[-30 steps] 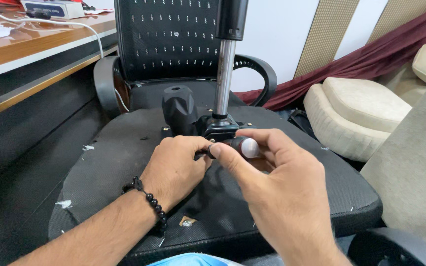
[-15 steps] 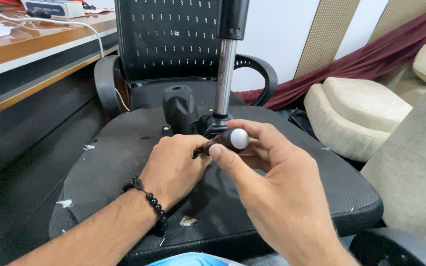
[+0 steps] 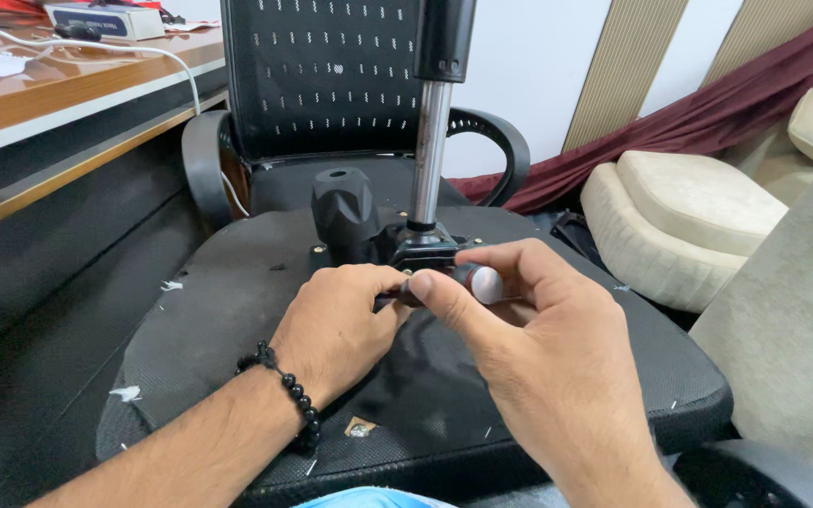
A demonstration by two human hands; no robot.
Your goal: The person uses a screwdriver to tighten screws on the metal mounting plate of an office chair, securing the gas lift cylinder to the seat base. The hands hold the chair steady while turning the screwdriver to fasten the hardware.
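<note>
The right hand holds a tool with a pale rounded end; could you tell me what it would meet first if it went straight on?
Probably the black mechanism plate at the gas cylinder, just beyond the right hand; depth is unclear.

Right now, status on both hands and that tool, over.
Left hand pinching the tool shaft at the chair mechanism. Right hand gripping the silver-capped handle. Black knob close behind, not blocking.

— Where does the view sit?
— On the person's head, looking down and forward, close over the left hand (image 3: 336,325) and right hand (image 3: 538,362) on an upturned chair seat (image 3: 237,310).
— Anything beyond?
— A table (image 3: 68,103) at far left, cushions (image 3: 679,216) at right. One view only.
</note>
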